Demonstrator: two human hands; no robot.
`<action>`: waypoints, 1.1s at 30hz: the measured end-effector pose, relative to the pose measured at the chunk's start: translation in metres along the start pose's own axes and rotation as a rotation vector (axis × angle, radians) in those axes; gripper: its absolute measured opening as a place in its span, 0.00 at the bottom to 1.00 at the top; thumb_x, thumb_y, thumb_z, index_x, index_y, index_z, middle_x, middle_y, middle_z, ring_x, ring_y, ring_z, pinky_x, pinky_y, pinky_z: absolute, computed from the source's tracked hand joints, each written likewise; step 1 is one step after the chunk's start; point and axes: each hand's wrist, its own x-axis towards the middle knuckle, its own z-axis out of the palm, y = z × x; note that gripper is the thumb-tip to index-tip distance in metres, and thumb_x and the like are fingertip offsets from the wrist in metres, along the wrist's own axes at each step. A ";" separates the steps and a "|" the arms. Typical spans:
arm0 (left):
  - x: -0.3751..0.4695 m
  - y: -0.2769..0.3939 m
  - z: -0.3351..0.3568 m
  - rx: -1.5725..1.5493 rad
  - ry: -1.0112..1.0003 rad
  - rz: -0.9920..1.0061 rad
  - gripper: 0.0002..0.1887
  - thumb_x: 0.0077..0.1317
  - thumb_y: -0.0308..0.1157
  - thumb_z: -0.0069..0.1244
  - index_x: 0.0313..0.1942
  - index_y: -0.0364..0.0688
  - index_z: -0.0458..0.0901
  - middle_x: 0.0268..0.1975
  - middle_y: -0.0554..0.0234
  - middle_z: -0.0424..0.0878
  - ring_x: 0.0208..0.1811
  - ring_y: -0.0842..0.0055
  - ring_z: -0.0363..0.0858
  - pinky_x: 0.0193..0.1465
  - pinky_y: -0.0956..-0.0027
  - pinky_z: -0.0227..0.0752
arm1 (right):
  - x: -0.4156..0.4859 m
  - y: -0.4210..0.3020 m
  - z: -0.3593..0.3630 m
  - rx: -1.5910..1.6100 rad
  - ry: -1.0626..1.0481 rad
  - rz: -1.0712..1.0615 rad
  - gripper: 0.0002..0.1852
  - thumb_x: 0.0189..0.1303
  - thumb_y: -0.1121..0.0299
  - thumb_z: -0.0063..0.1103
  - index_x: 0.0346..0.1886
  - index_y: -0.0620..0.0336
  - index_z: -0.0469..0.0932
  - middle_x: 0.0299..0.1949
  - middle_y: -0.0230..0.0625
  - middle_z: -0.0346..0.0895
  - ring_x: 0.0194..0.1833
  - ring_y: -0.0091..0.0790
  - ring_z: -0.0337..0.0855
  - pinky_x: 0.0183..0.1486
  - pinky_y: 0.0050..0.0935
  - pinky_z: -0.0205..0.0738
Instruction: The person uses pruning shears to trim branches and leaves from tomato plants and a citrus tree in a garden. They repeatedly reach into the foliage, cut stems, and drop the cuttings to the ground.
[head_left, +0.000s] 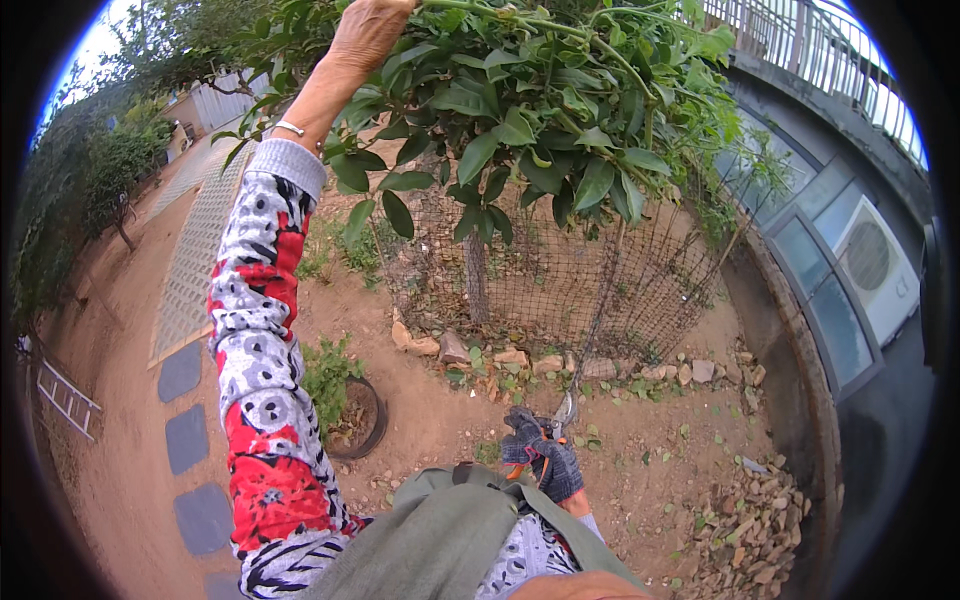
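Observation:
My bare left hand (375, 28) is raised at the top edge, its fingers closed around a green vine stem (517, 18) that runs right across the top of a leafy bush (517, 127). The fingertips are partly cut off by the frame. Low in front of my body, my right hand (546, 457) wears a dark knitted glove and grips pruning shears (562, 417) with orange handles; a second dark glove, or a part of one, shows beside it. The metal blades point up towards the black netting (555, 285) around the tree trunk (475, 277).
A row of stones (547, 364) edges the netted bed. A round planter (375, 427) with a green plant stands at my left, near dark stepping stones (187, 441). A rubble heap (750, 525) lies at the right, beside a wall with an air conditioner unit (870, 262). A ladder (67, 401) lies far left.

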 end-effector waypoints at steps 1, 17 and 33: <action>0.000 0.000 -0.002 -0.034 -0.005 -0.026 0.10 0.52 0.18 0.47 0.35 0.39 0.70 0.37 0.51 0.71 0.41 0.57 0.78 0.43 0.60 0.75 | 0.001 -0.002 -0.002 -0.003 -0.007 0.007 0.28 0.55 0.77 0.51 0.62 0.74 0.67 0.63 0.49 0.72 0.55 0.41 0.78 0.60 0.37 0.72; -0.018 -0.007 0.036 0.021 -0.053 -0.103 0.06 0.64 0.19 0.43 0.41 0.38 0.71 0.39 0.49 0.74 0.44 0.54 0.81 0.43 0.59 0.78 | 0.018 -0.017 -0.011 0.042 -0.084 0.052 0.29 0.55 0.78 0.50 0.65 0.72 0.66 0.62 0.46 0.73 0.53 0.40 0.80 0.57 0.37 0.75; -0.066 0.018 -0.027 -0.408 0.170 -0.284 0.17 0.70 0.21 0.45 0.57 0.45 0.77 0.55 0.58 0.81 0.49 0.67 0.86 0.51 0.68 0.78 | 0.024 -0.009 -0.018 -0.120 -0.041 0.134 0.28 0.57 0.77 0.48 0.64 0.71 0.67 0.63 0.44 0.72 0.60 0.38 0.76 0.63 0.32 0.69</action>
